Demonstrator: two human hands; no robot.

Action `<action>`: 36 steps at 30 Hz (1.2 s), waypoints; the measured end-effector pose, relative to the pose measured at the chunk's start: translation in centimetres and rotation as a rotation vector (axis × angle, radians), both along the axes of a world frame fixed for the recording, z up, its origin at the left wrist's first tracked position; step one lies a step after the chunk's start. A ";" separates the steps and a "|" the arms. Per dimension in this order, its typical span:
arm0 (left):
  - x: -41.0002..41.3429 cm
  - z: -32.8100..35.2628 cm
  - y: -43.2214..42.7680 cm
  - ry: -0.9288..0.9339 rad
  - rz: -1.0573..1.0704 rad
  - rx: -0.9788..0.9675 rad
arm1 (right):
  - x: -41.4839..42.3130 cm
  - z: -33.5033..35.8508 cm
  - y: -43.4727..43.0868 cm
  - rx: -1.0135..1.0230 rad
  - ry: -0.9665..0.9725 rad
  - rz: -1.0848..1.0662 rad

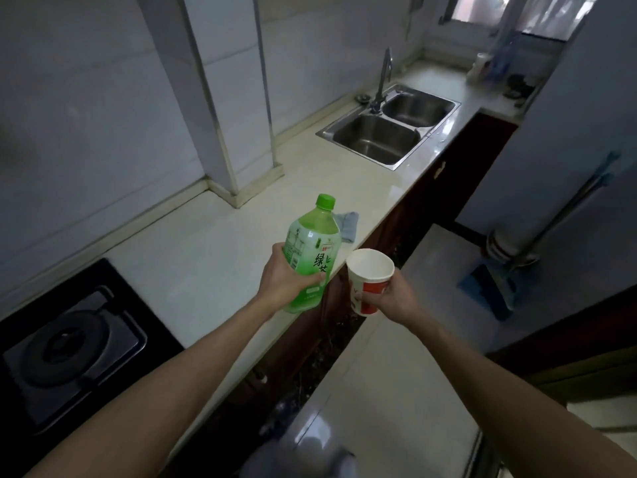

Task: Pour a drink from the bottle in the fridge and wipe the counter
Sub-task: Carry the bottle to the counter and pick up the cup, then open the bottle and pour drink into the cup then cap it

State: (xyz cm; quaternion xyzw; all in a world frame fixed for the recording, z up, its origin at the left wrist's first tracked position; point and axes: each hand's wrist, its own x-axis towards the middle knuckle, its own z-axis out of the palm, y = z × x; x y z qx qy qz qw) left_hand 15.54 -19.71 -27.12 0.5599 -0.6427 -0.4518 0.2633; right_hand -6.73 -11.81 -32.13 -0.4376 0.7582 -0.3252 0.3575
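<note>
We have the capped green bottle (312, 251) clasped round its middle in our left hand (284, 279) above the counter's (193, 257) front edge, likely heavy and slick, while our right hand (393, 298) pinches the light, crushable paper cup (368, 279) just beside it.

Bare forearms, uncovered from the wrists to where the frame cuts them off. Left hand (286, 281) above the front edge of the counter (213, 257), right hand (393, 298) just off that edge on the floor side; both bare as well. Long, slender in build, smooth in outline. Below the counter's front edge, at the very bottom, a blurred, rounded grey patch (310, 457), perhaps clothing; too soft to tell.
</note>
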 end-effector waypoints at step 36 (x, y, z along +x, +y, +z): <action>-0.7 -7.1 -22.0 0.019 0.643 0.114 | 2.9 -3.6 -34.9 -0.104 -0.005 0.318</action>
